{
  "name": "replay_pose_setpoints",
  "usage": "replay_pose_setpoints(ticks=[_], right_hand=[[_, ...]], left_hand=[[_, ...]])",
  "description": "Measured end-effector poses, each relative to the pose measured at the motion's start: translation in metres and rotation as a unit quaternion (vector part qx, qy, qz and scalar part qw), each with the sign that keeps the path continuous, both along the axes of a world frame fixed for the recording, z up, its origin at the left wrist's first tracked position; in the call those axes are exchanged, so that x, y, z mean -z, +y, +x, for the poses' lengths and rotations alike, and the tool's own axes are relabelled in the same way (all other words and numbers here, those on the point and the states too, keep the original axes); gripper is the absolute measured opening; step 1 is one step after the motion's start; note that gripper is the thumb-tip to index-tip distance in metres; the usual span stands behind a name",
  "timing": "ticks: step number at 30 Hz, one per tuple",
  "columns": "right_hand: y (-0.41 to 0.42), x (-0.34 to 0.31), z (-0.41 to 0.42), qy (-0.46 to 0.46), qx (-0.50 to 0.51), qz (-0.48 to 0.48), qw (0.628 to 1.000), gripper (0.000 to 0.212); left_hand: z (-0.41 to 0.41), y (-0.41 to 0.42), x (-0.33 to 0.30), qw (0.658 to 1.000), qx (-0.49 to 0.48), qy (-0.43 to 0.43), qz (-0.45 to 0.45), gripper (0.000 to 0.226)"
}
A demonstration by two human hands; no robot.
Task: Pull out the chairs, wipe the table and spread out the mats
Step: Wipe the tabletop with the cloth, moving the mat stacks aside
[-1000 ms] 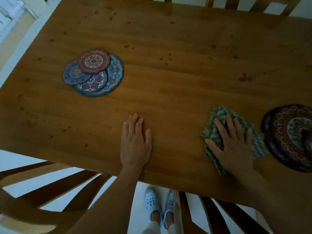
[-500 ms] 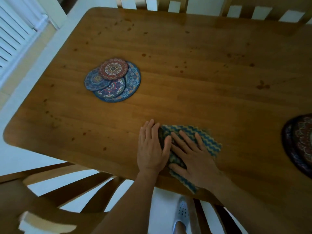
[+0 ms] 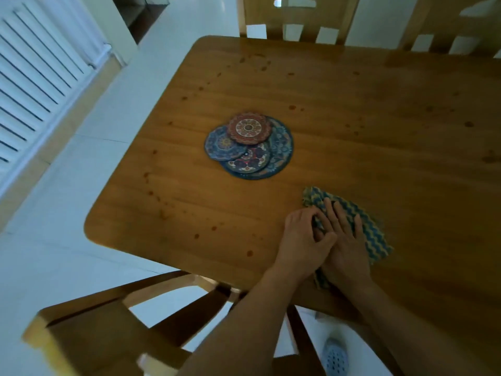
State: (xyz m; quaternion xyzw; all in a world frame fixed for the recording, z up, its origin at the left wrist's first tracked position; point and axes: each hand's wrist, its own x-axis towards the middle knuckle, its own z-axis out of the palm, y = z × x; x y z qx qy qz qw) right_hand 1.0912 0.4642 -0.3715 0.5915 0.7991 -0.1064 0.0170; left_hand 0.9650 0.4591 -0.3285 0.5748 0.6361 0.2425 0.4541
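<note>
1. Head view, nearest at 6 o'clock: a pulled-out chair (image 3: 89,329) stands just off the desk (image 3: 352,109) edge. Judged from here, a step back could catch it.

2. Next out, at about 5 o'clock near the desk's front edge, both hands meet on the cloth (image 3: 360,226). The right hand (image 3: 345,248) lies flat on it, fingers straight, pressing down. The left hand (image 3: 306,240) has its fingers curled, pinching the cloth's bunched near-left edge.

3. Risk here: with part of the cloth hanging at the desk's edge, a slack pinch could let it slide off to the floor. A bunched cloth also wipes a narrow strip and may leave patches unwiped.

4. Farther, around 11 o'clock from the hands, the mats (image 3: 249,147) lie in an overlapping pile, well apart from the cloth. A wide sweep could push them toward the left edge, and the desk under them would stay unwiped.

5. Farthest, at 12 o'clock, another chair (image 3: 295,20) touches the desk's far side.
</note>
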Motion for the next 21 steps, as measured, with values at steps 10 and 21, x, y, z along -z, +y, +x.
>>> replay_pose_setpoints(ticks=[10,21], right_hand=[[-0.027,-0.011,-0.168,0.107,0.006,-0.029,0.994,0.065],[-0.002,-0.014,-0.282,0.086,-0.002,-0.026,0.996,0.065]], left_hand=[[-0.238,-0.005,-0.018,0.95,-0.153,0.225,0.15,0.025],[-0.359,-0.03,0.046,0.878,-0.27,0.394,-0.004,0.056]])
